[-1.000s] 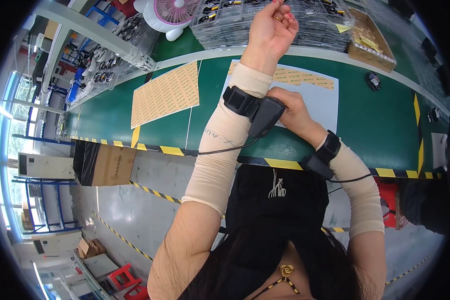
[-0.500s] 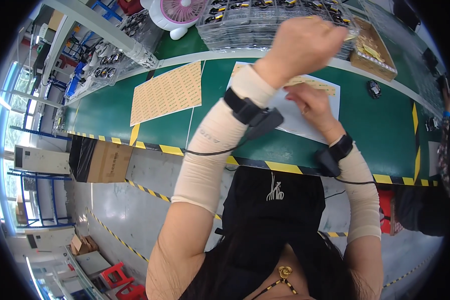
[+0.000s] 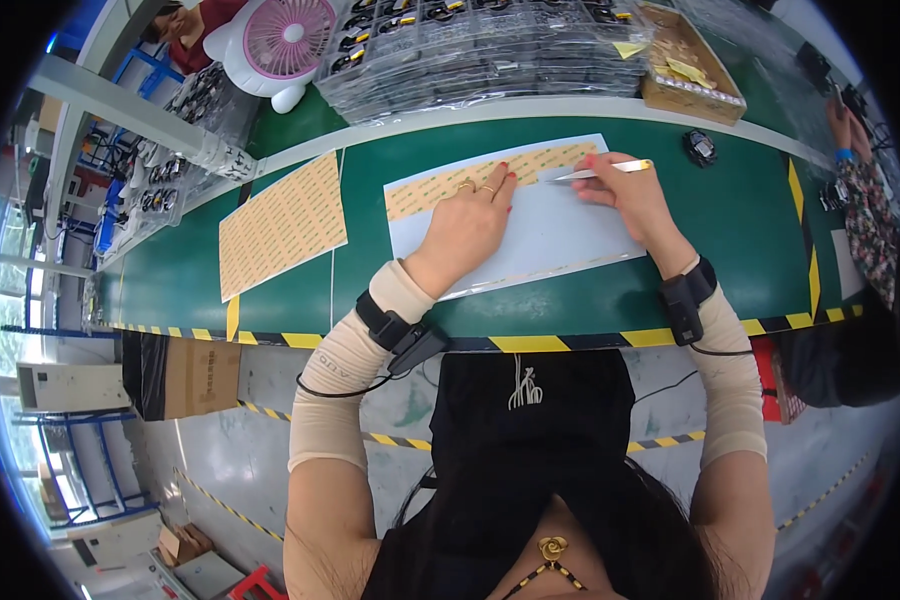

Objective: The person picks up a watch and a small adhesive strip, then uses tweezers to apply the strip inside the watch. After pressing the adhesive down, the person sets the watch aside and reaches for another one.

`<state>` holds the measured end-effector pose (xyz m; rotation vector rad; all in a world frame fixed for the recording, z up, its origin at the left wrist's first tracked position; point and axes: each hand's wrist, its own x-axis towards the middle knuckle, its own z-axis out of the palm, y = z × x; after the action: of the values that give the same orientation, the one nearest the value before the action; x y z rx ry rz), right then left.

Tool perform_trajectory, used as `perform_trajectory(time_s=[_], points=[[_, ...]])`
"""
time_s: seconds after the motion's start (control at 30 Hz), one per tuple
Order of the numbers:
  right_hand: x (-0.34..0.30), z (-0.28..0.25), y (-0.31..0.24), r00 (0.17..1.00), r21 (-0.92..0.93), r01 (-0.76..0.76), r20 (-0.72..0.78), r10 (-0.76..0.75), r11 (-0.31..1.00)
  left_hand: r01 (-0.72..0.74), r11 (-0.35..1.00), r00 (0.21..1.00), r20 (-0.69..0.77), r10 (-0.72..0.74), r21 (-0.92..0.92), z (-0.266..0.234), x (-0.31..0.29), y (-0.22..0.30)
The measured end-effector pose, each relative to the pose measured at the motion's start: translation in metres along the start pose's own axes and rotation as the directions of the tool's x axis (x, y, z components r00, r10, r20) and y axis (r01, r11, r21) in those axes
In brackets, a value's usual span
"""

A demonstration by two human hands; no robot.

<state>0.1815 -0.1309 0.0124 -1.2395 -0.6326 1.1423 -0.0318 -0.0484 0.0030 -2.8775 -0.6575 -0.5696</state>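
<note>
1. Sticker sheet, full (image 3: pixel 283 225): toward left end of table (image 3: pixel 750 240).
2. Left hand (image 3: pixel 467 228): grip released, flat on part-stripped sticker sheet (image 3: pixel 560 235), between front and back edges.
3. Right hand (image 3: pixel 625 195): grip grasping pointed white tool (image 3: pixel 620 166) over same sheet.

left hand (image 3: pixel 467 228): palm down, fingers (image 3: pixel 496 187) extended | right hand (image 3: pixel 628 200): fingers pinched | wrists (image 3: pixel 678 258): behind their fingers

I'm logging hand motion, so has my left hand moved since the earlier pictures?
Yes: your left hand has moved toward you, away from the stacked plastic trays, and now lies on the grey-and-tan sheet.
</note>
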Motion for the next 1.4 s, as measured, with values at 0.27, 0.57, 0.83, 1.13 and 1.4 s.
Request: perform_trajectory(time_s=[0.27, 0.57, 0.83, 1.13, 1.4], points=[[0.015, 0.008, 0.002, 0.998, -0.031, 0.052, 0.02, -0.052, 0.998, -0.116, 0.992, 0.991, 0.064, 0.119, -0.058, -0.006, 0.006, -0.013], [0.012, 0.008, 0.004, 0.992, 0.13, 0.082, 0.084, -0.094, 0.988, -0.107, 0.979, 0.99, 0.075, 0.122, -0.175, -0.008, 0.011, -0.025], [0.012, -0.01, -0.004, 0.995, 0.218, -0.053, 0.09, 0.034, 0.974, 0.404, 0.912, 0.896, -0.233, -0.379, 0.071, -0.063, 0.096, -0.148], [0.014, -0.003, 0.001, 0.983, 0.287, -0.072, 0.184, 0.018, 0.955, 0.615, 0.731, 0.744, 0.09, -0.662, 0.296, -0.058, 0.108, -0.246], [0.005, 0.001, -0.01, 0.988, 0.328, -0.045, 0.155, -0.007, 0.944, 0.648, 0.759, 0.721, 0.265, -0.64, 0.067, -0.07, 0.106, -0.265]])
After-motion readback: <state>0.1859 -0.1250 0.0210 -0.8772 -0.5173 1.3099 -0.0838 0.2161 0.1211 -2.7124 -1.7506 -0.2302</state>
